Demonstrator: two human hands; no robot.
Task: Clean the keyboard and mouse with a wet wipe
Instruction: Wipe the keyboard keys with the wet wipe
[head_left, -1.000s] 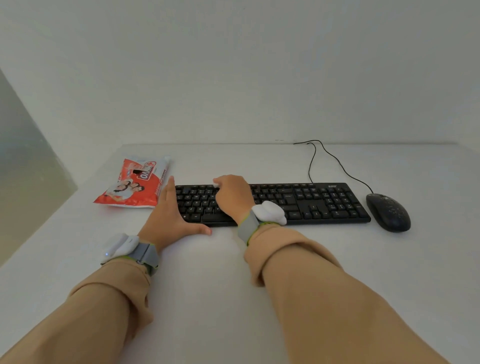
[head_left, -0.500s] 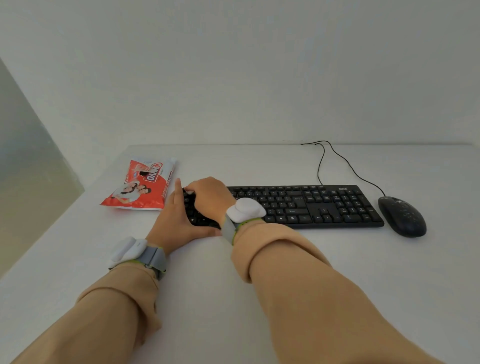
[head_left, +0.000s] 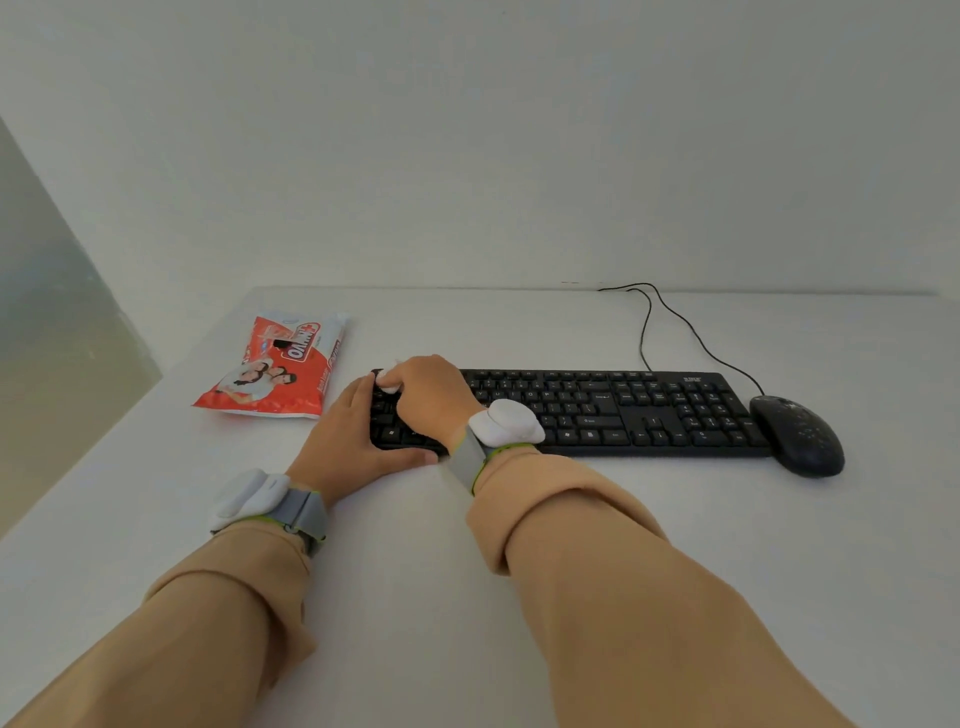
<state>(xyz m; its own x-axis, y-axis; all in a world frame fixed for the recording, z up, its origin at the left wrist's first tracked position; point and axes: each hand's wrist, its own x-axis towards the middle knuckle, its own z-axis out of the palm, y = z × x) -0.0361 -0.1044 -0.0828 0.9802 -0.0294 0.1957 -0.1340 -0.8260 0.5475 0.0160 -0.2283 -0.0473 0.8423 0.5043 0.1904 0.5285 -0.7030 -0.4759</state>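
A black keyboard (head_left: 613, 410) lies across the white table, with a black wired mouse (head_left: 799, 434) at its right end. My right hand (head_left: 428, 392) is at the keyboard's far left corner, fingers closed on a small white wet wipe (head_left: 387, 383) pressed against the keys. My left hand (head_left: 350, 441) lies flat against the keyboard's left end, thumb along its front edge, steadying it. Much of the wipe is hidden under my fingers.
A red and white wet wipe pack (head_left: 278, 366) lies left of the keyboard. Two black cables (head_left: 675, 322) run from the keyboard and mouse to the table's back edge by the wall. The white table (head_left: 415, 597) drops off at its left side.
My right hand has slid the wipe leftward along the keys, from the middle-left area to the far left corner. My left hand has stayed at the keyboard's left end.
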